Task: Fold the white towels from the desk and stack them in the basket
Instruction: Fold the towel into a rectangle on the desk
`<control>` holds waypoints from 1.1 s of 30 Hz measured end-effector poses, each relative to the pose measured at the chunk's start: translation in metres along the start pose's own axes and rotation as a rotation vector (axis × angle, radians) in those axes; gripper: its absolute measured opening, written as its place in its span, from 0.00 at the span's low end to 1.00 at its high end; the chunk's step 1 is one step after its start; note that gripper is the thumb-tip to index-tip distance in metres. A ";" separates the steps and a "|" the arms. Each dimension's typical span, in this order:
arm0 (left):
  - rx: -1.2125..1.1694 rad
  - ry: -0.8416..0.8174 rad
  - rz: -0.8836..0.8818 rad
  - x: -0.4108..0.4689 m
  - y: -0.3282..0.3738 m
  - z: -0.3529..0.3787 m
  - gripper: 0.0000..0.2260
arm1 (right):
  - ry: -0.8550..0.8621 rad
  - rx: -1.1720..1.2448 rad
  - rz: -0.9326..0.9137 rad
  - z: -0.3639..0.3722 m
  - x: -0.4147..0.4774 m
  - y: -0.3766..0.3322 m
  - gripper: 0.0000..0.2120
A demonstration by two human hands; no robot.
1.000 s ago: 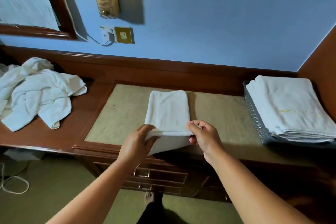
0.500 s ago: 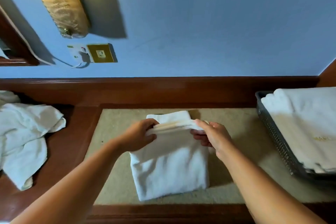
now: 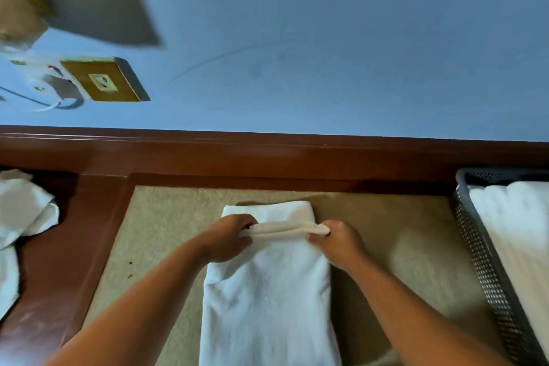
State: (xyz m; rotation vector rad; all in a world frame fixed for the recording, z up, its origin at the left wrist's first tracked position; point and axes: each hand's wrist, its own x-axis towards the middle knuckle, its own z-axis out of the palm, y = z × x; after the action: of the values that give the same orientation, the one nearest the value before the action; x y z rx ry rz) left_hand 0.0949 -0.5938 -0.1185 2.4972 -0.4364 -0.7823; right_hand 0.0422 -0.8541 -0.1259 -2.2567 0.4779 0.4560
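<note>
A white towel (image 3: 267, 291) lies as a long folded strip on the tan inlay of the desk (image 3: 166, 226), running from the near edge towards the wall. My left hand (image 3: 228, 242) grips the left corner of the doubled near end, and my right hand (image 3: 338, 242) grips its right corner. Both hold that end a little short of the strip's far edge. At the far right stands a dark mesh basket (image 3: 481, 258) with folded white towels (image 3: 517, 223) stacked in it.
A heap of unfolded white towels (image 3: 20, 217) lies on the dark wood at the left end of the desk. A wooden rail (image 3: 267, 154) and the blue wall close off the back. A wall socket (image 3: 101, 80) with a plugged cable sits upper left.
Both hands have carried the towel's near end away from me over the strip, towards its far edge. The view has moved closer and tilted down.
</note>
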 end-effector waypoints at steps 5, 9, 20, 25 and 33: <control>-0.096 0.043 -0.193 0.056 -0.032 0.009 0.14 | -0.019 -0.235 0.007 0.028 0.063 0.015 0.17; -0.183 0.015 -0.336 0.066 -0.072 0.014 0.16 | -0.040 -0.310 -0.273 0.044 0.079 0.027 0.28; -0.715 0.241 -0.412 0.036 -0.104 0.030 0.05 | -0.324 -0.499 -0.502 0.025 0.123 0.022 0.19; -0.652 0.306 -0.539 0.079 -0.098 0.027 0.20 | -0.114 -0.252 -0.294 0.035 0.140 0.022 0.18; -0.869 0.007 -0.452 0.069 -0.075 0.001 0.18 | -0.232 0.165 0.056 0.025 0.114 -0.003 0.23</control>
State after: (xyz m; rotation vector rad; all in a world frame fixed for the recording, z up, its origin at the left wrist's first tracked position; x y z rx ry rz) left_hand 0.1602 -0.5615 -0.1898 1.7656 0.4236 -0.8785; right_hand 0.1383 -0.8554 -0.1931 -2.0068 0.4422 0.6730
